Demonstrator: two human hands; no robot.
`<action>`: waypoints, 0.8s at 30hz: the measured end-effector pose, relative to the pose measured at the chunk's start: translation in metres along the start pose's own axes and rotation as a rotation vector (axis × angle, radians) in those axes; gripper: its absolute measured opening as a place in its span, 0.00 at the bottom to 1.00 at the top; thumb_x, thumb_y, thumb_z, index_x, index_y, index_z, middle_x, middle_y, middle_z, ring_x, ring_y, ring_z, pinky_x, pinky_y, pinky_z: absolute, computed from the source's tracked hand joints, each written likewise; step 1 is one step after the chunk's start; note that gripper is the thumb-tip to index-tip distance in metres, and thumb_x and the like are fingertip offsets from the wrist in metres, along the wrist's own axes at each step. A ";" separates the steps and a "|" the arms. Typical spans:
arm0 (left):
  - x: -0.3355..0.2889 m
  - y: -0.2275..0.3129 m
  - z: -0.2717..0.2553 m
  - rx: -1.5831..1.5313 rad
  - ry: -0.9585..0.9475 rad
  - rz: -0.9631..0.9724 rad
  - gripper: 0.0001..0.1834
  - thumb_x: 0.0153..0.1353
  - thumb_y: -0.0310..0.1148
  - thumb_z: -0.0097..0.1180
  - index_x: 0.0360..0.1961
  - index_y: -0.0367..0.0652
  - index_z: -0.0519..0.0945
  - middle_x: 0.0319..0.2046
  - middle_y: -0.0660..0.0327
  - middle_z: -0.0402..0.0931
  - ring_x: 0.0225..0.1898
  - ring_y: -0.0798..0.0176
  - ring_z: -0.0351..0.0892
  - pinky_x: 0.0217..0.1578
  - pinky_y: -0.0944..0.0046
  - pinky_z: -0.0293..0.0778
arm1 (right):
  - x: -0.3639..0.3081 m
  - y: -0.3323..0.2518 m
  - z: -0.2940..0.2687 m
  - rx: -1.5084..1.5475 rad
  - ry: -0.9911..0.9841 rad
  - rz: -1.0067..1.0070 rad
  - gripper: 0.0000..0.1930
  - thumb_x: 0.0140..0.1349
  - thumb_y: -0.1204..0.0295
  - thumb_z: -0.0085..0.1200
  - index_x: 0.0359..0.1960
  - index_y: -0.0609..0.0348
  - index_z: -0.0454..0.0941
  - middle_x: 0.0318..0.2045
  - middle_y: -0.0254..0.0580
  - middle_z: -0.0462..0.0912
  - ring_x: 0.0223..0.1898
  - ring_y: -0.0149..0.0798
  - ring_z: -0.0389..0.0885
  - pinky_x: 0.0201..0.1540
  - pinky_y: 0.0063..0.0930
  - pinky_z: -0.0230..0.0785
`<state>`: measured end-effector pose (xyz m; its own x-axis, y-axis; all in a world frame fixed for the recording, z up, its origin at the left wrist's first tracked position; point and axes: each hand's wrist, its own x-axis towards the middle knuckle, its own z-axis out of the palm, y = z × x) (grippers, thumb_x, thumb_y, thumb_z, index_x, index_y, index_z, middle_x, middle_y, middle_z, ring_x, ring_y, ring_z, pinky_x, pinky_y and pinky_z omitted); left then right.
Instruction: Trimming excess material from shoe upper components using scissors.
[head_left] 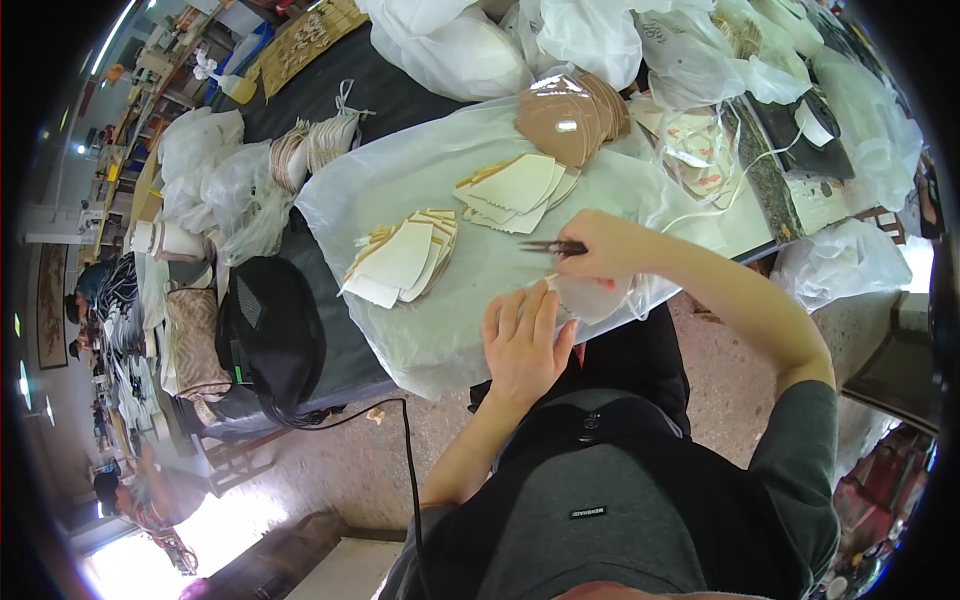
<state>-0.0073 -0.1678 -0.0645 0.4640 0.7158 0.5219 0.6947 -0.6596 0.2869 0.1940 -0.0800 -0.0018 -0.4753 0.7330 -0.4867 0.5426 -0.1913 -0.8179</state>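
Observation:
My right hand point(603, 247) is closed around dark thread snips point(553, 247), whose two pointed blades stick out to the left. Close to the table's near edge, my left hand point(525, 345) lies flat, fingers stretched out. Its fingertips are at the left end of a white cut piece point(592, 298), which lies below my right hand and is partly hidden. Beyond my left hand are a fanned stack of white pieces with yellowish edges point(400, 262) and a second such stack point(515, 190). Farther back is a pile of brown shaped pieces point(572, 118).
A translucent plastic sheet point(335, 205) covers the work surface. White plastic bags point(450, 50) line the far side. At the left lie a black mesh-like bag point(272, 325), tied bundles point(330, 140) and a patterned roll point(200, 340). A black cable point(408, 450) hangs near my left arm.

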 end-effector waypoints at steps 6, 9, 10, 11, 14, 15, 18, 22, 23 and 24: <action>0.005 0.008 0.000 -0.003 -0.002 -0.068 0.25 0.60 0.42 0.59 0.54 0.37 0.76 0.51 0.56 0.76 0.51 0.52 0.73 0.57 0.49 0.62 | -0.023 0.019 -0.018 0.043 0.021 0.107 0.09 0.55 0.71 0.56 0.25 0.67 0.76 0.13 0.36 0.74 0.12 0.29 0.73 0.17 0.25 0.64; 0.009 0.012 -0.001 0.011 -0.038 -0.105 0.25 0.60 0.42 0.58 0.55 0.38 0.76 0.51 0.57 0.75 0.51 0.52 0.71 0.57 0.49 0.60 | -0.026 0.026 -0.015 0.112 0.064 0.085 0.09 0.55 0.71 0.56 0.25 0.66 0.76 0.13 0.36 0.74 0.12 0.29 0.74 0.16 0.25 0.64; 0.011 0.013 -0.002 -0.012 -0.052 -0.113 0.25 0.60 0.39 0.59 0.56 0.37 0.75 0.51 0.56 0.74 0.51 0.50 0.69 0.57 0.49 0.59 | -0.026 0.027 -0.016 0.116 0.052 0.061 0.09 0.55 0.71 0.56 0.24 0.66 0.76 0.13 0.36 0.74 0.12 0.29 0.74 0.16 0.24 0.65; 0.011 0.013 -0.002 -0.013 -0.053 -0.113 0.25 0.60 0.39 0.59 0.56 0.37 0.75 0.51 0.56 0.74 0.51 0.50 0.69 0.57 0.49 0.59 | -0.027 0.028 -0.017 0.119 0.040 0.037 0.09 0.54 0.71 0.56 0.24 0.66 0.75 0.13 0.35 0.74 0.12 0.29 0.74 0.16 0.24 0.65; 0.014 0.014 -0.004 0.006 -0.060 -0.115 0.25 0.59 0.40 0.59 0.56 0.39 0.76 0.51 0.57 0.73 0.51 0.50 0.68 0.56 0.48 0.60 | -0.027 0.030 -0.014 0.078 0.021 0.019 0.09 0.54 0.72 0.55 0.23 0.66 0.75 0.13 0.36 0.75 0.13 0.30 0.76 0.16 0.24 0.68; 0.014 0.014 -0.005 0.021 -0.078 -0.102 0.26 0.59 0.41 0.60 0.56 0.39 0.76 0.51 0.57 0.73 0.51 0.50 0.68 0.56 0.48 0.59 | -0.026 0.029 -0.014 0.079 0.021 0.020 0.09 0.54 0.72 0.55 0.23 0.66 0.75 0.13 0.36 0.75 0.13 0.30 0.76 0.16 0.24 0.68; 0.019 0.016 -0.010 0.075 -0.112 -0.061 0.27 0.58 0.44 0.61 0.55 0.40 0.76 0.51 0.57 0.73 0.51 0.50 0.68 0.56 0.48 0.60 | -0.026 0.027 -0.013 0.010 0.037 0.010 0.09 0.54 0.72 0.55 0.23 0.67 0.75 0.13 0.37 0.75 0.13 0.31 0.78 0.17 0.24 0.69; 0.027 0.016 -0.006 0.037 -0.127 0.015 0.28 0.59 0.48 0.60 0.55 0.41 0.77 0.50 0.56 0.73 0.50 0.49 0.69 0.54 0.48 0.64 | -0.027 0.025 -0.012 -0.006 0.048 0.019 0.09 0.54 0.72 0.55 0.24 0.68 0.75 0.14 0.39 0.76 0.13 0.32 0.79 0.18 0.25 0.70; 0.027 0.016 -0.005 0.034 -0.125 0.014 0.28 0.59 0.48 0.60 0.55 0.41 0.77 0.50 0.56 0.73 0.50 0.49 0.69 0.54 0.48 0.64 | -0.027 0.024 -0.013 -0.027 0.054 0.020 0.10 0.54 0.72 0.55 0.24 0.69 0.75 0.14 0.39 0.76 0.13 0.33 0.79 0.18 0.25 0.70; 0.027 0.016 -0.003 0.028 -0.154 0.027 0.28 0.59 0.48 0.60 0.55 0.42 0.77 0.49 0.55 0.73 0.50 0.49 0.70 0.53 0.48 0.66 | -0.028 0.023 -0.013 -0.030 0.054 0.023 0.10 0.54 0.72 0.55 0.24 0.69 0.75 0.14 0.39 0.76 0.13 0.33 0.79 0.18 0.25 0.70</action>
<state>0.0148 -0.1600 -0.0439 0.5603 0.7259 0.3989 0.6947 -0.6741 0.2509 0.2284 -0.0962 -0.0028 -0.4250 0.7629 -0.4872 0.5736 -0.1894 -0.7969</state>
